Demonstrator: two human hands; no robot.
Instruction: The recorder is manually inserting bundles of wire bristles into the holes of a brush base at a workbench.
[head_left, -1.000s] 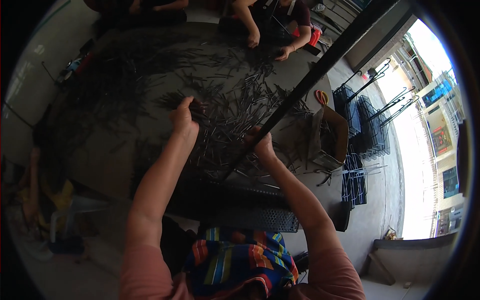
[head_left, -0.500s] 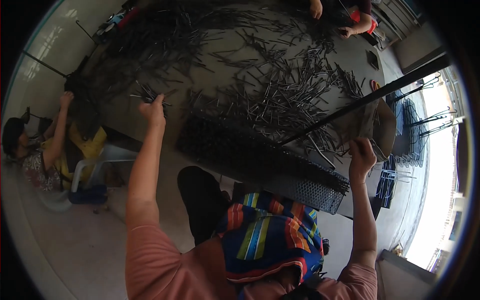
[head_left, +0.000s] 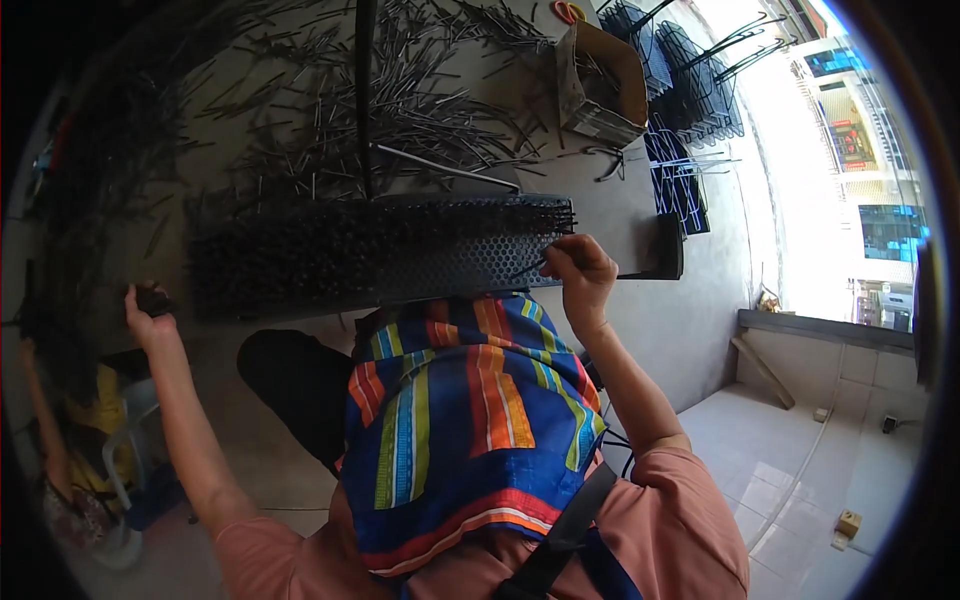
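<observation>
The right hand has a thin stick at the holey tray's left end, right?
Not the left end: the head view shows the right hand with a thin stick at the right end of the holey tray.

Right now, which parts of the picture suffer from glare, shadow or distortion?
Head view: glare whites out the outdoor ground; head view: the left grip sits in murky shadow, the right grip in better light; head view: the perforated tray loses detail toward its dark left end, and fisheye distortion bends straight lines near the picture's rim.
</observation>
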